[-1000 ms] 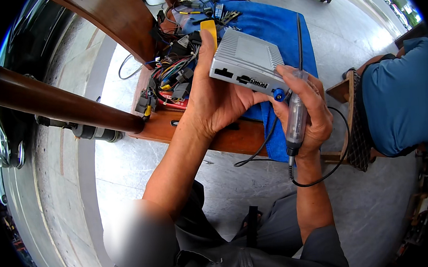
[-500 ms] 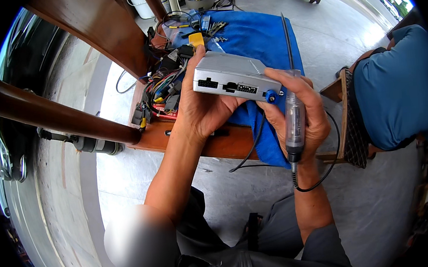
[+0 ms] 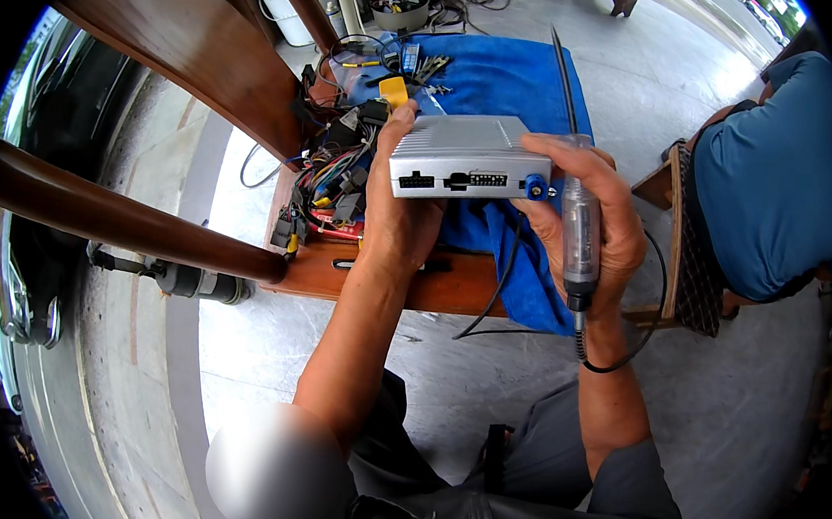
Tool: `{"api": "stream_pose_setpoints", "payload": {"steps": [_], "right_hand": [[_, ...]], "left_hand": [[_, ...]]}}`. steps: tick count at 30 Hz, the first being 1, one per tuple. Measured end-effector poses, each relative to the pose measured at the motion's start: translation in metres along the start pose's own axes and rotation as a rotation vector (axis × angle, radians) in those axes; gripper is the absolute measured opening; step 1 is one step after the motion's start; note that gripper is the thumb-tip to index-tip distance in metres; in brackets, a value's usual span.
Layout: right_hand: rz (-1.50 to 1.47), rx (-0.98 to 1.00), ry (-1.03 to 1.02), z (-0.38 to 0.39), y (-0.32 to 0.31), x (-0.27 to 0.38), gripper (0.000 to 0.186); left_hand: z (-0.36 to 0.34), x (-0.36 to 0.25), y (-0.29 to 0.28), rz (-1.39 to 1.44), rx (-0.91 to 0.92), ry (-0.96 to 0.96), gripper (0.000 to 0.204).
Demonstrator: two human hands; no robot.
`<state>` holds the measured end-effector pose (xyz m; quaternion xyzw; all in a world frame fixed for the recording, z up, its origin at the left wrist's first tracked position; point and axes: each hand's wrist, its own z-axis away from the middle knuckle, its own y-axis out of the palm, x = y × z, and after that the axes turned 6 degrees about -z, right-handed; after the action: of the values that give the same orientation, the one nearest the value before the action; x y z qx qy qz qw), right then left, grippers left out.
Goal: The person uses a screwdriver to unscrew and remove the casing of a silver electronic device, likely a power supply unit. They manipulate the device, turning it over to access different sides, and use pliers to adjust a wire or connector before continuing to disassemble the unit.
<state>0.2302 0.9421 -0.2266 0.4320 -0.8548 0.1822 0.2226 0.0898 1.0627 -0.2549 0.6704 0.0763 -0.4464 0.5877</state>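
Note:
A silver metal electronic control box is raised over the bench, its front edge with black sockets turned toward me. My left hand grips its left end, thumb along the side and the other fingers hidden beneath. At the box's right corner sits a round blue connector. My right hand is wrapped round a circuit tester with a clear handle, its long metal probe pointing away from me. The fingertips of that hand also rest against the box's right corner. From the tester's lower end a black cord loops down.
A wooden bench carries a blue cloth and tangled wiring harnesses on its left. A wooden post slants in from the left. To the right, a person in blue sits on a wooden chair. A white bucket stands behind.
The box has turned to lie more level in the picture. The whole scene has shifted slightly down and right; both hands keep their hold.

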Motion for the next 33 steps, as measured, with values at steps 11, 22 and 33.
{"api": "stream_pose_setpoints", "payload": {"steps": [11, 22, 33], "right_hand": [[0.047, -0.011, -0.001, -0.007, -0.02, -0.002, 0.051], [0.067, 0.061, 0.056, -0.011, -0.032, -0.001, 0.051], [0.084, 0.075, 0.027, -0.015, -0.026, 0.0, 0.052]], "left_hand": [[-0.007, 0.002, -0.006, -0.561, 0.238, 0.508, 0.112], [0.004, 0.003, 0.006, -0.912, 0.249, 0.643, 0.048], [0.006, 0.001, 0.006, -0.781, 0.294, 0.61, 0.048]]}}
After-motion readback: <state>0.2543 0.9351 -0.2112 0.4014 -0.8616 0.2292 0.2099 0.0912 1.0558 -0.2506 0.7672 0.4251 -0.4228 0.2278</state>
